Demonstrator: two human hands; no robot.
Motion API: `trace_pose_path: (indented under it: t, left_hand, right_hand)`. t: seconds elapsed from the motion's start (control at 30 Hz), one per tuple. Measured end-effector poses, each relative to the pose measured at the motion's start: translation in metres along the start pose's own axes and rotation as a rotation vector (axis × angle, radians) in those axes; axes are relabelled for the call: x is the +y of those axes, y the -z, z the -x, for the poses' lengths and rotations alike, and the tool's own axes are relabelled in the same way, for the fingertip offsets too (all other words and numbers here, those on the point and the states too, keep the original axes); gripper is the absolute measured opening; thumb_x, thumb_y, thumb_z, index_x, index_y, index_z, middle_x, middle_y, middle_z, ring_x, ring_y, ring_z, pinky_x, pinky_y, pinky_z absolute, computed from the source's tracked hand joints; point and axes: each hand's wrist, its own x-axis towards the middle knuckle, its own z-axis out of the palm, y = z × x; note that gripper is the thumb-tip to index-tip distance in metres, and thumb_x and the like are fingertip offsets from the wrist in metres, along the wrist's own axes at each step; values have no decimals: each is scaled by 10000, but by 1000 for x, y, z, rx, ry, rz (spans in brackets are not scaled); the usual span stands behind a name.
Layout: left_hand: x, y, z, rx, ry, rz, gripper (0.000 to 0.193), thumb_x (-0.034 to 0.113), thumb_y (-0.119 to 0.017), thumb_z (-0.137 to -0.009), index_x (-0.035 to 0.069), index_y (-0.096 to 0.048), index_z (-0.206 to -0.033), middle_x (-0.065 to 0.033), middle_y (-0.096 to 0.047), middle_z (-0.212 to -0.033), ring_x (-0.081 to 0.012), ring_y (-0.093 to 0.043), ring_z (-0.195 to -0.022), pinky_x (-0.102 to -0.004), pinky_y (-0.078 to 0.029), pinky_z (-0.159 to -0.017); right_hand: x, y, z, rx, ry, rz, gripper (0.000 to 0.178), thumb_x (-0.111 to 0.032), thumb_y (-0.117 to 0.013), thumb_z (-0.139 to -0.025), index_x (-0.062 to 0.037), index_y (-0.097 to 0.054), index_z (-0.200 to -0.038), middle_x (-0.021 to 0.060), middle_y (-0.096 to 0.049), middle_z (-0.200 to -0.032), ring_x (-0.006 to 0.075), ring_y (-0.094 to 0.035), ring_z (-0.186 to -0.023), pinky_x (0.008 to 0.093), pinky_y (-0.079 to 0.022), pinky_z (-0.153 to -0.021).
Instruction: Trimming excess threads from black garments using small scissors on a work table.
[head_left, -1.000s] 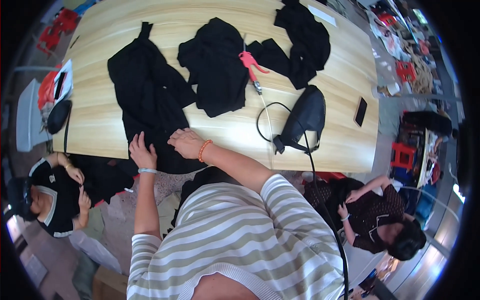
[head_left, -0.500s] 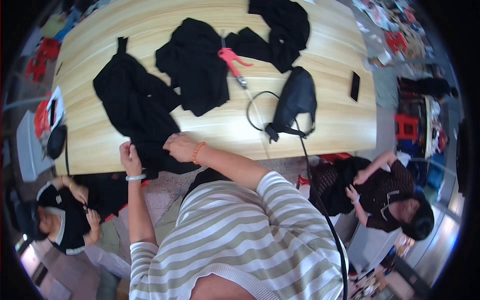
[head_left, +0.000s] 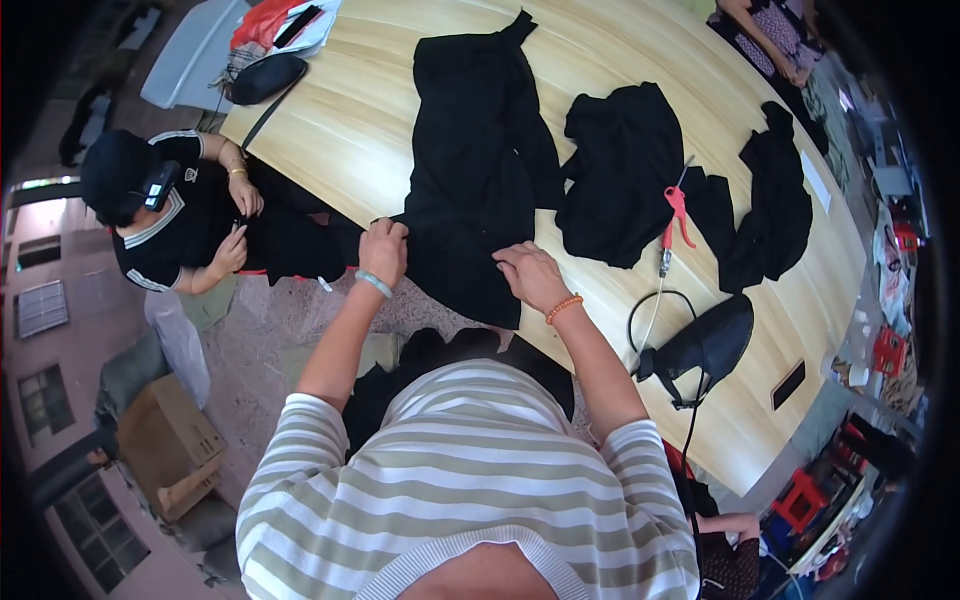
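A long black garment lies stretched over the wooden table, its lower end hanging past the near edge. My left hand, with a pale bangle at the wrist, is closed on the garment's left edge. On the opposite edge my right hand, wearing an orange bead bracelet, pinches the fabric. The hands are apart, with the dark cloth spread between them. The garment's lowest part hides behind the table edge and my body.
Right of it lie another black garment, a red air blow gun, more black cloth, a black cap-like item with a hose, and a phone. A co-worker handles black cloth at left. The wooden table fills the middle.
My hands have moved farther apart, and the garment lies flatter and straighter between them. The whole view has turned, so the table and its things appear shifted to the right.
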Motion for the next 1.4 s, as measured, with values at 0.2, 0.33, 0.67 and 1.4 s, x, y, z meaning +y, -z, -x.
trace_pose_path:
  t: [0.2,0.33,0.67,1.4]
  left_hand:
    - [57,2,-12,141,-10,181,293,10,-693,-717,58,-594,-988,-135,-568,-1055,-342,-557,-929,-428,-465,-787]
    - [61,-16,-26,191,115,222,612,-5,-680,-743,99,-470,-1308,-145,-495,-1310,-306,-592,-831,-394,-495,-750]
    - [61,4,-45,-4,130,558,265,19,-685,-749,47,-645,-1009,-114,-601,-846,-272,-578,-595,-336,-468,-559]
    - [144,64,-20,209,176,897,389,-15,-710,-753,12,-553,-1108,-117,-565,-1122,-123,-586,-584,-229,-470,-512]
  right_hand:
    - [-18,5,-58,254,100,-59,188,-48,-592,-836,-67,-654,-1013,82,-647,-1053,296,-635,-917,377,-520,-791]
    - [-20,-10,-97,128,48,69,193,-74,-608,-813,-79,-662,-998,119,-622,-1045,323,-644,-894,412,-525,-775]
    - [-41,10,-80,243,156,-285,110,-82,-617,-819,-31,-662,-905,137,-635,-898,356,-636,-802,433,-521,-713]
    - [-92,106,-68,-2,-164,-803,193,-162,-689,-870,9,-601,-871,13,-608,-682,48,-566,-538,203,-438,-461]
